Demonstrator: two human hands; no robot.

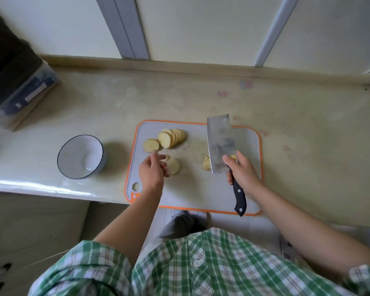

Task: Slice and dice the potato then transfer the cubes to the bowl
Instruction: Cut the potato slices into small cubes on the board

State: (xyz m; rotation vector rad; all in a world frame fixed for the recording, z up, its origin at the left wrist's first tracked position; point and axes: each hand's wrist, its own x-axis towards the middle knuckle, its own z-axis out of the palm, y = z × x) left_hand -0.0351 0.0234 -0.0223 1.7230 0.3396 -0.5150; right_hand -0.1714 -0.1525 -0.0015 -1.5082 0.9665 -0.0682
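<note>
1. Nearest the camera, a green checked shirt (201, 263) fills the bottom edge, and two bare forearms reach forward over a pale bench (308, 150).
2. The right hand (242, 174) holds a cleaver (221, 144). Its fingers are clamped round the black riveted handle, with one finger lying up on the base of the broad steel blade. The blade is above the right half of the board and points away from the person.
3. A grey cutting board (201, 189) with an orange edge lies at the front of the bench.
4. The left hand (153, 170) is over the board's left half, its fingers relaxed and slightly apart. The fingertips reach a small pile of slices (174, 166); whether they touch it cannot be told.
5. A little heap of cut potato pieces (206, 163) sits just left of the blade.
6. Farther back on the board, a single slice (151, 145) lies flat. Beside it, a row of potato slices (172, 137) leans together like fallen dominoes.
7. A white bowl (77, 150) with a dark rim stands on the bench left of the board, apart from it.
8. At the far left sits a clear storage box (24, 97) under something dark, against a pale wall.
</note>
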